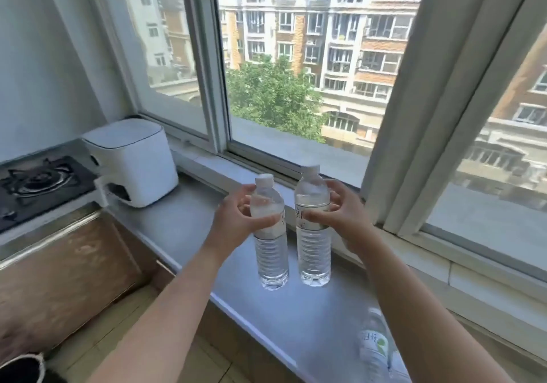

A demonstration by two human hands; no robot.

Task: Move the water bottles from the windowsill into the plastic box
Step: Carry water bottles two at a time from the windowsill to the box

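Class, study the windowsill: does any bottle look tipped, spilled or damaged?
Nothing stands out. The left hand and right hand each grip an upright, capped bottle; the sill looks dry.

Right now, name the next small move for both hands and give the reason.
Probably lift both bottles straight up off the windowsill. The left hand already wraps the left bottle, the right hand wraps the right bottle, and both appear to stand upright on the sill.
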